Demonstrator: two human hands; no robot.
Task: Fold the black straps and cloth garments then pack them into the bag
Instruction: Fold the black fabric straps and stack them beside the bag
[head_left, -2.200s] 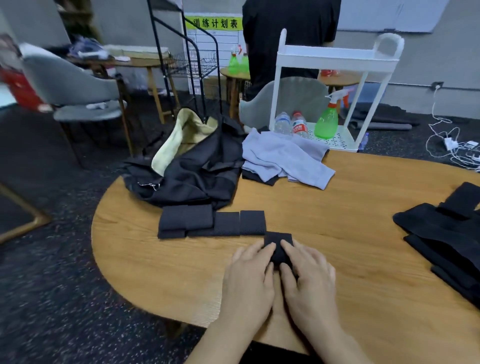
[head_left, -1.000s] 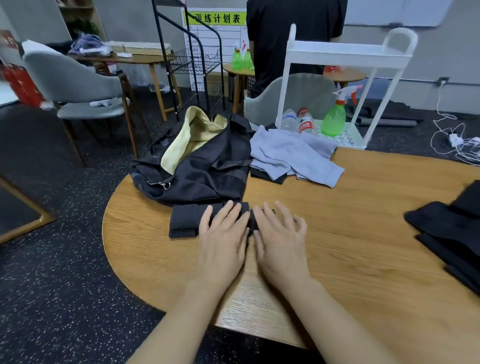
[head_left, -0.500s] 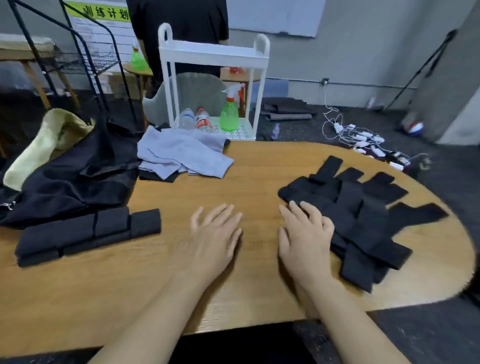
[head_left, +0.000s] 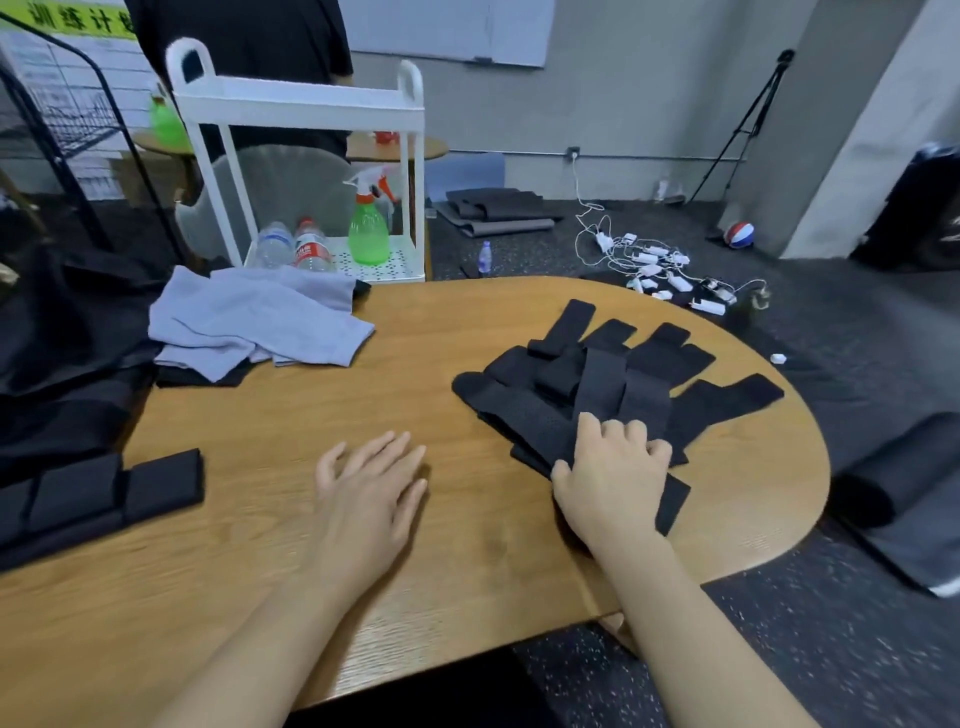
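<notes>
A loose heap of black straps (head_left: 613, 379) lies on the right part of the wooden table (head_left: 291, 582). My right hand (head_left: 613, 483) lies on the near edge of that heap, its fingers curled over a strap. My left hand (head_left: 371, 493) hovers flat over the bare tabletop, fingers straight, holding nothing. A row of folded black straps (head_left: 104, 493) sits at the left edge. The black bag (head_left: 57, 374) lies at the far left, partly cut off. A pale grey-blue cloth garment (head_left: 254, 322) lies crumpled beside it over something dark.
A white trolley (head_left: 296, 104) with bottles and a green spray bottle (head_left: 368, 228) stands behind the table. A person in black stands behind it. Cables and chargers (head_left: 660, 270) litter the floor at the back right. A dark rolled mat (head_left: 904, 478) lies off the table's right end.
My view swung right from the folded row to the loose heap. My right hand has moved onto the heap and curled its fingers over a strap. My left hand stays open above the table.
</notes>
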